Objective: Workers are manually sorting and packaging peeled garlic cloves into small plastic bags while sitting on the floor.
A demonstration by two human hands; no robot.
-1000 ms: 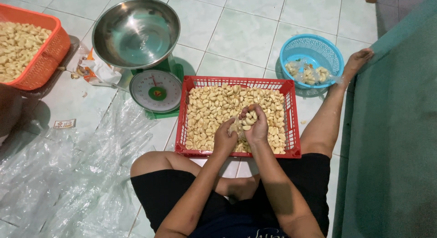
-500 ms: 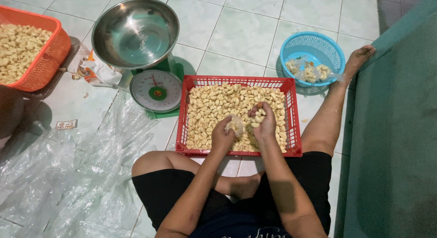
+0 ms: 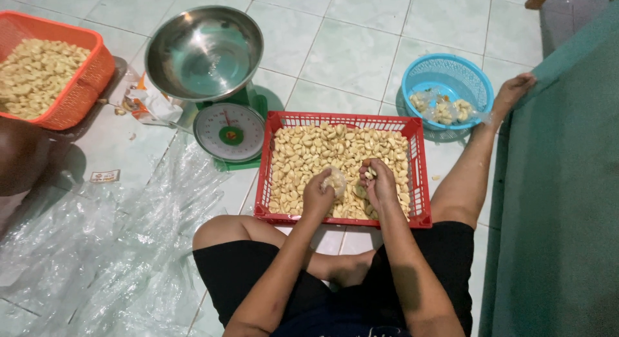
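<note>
A red plastic crate (image 3: 267, 176) full of pale peeled garlic cloves (image 3: 322, 147) sits on the tiled floor between my legs. My left hand (image 3: 317, 195) is over its near edge, closed around a small clear plastic bag (image 3: 336, 180) with cloves in it. My right hand (image 3: 379, 182) is beside it, fingers curled on a few cloves, right at the bag's mouth.
A green dial scale (image 3: 227, 132) with a steel bowl (image 3: 204, 52) stands left of the crate. An orange basket (image 3: 80, 85) of cloves is at far left, a blue basket (image 3: 445, 85) with some cloves at upper right. Clear plastic sheets (image 3: 97, 247) lie at lower left. A green wall (image 3: 567, 182) runs along the right.
My hands have shifted slightly apart over the crate. The left hand now holds the small bag lower, and the right hand has gathered cloves beside it.
</note>
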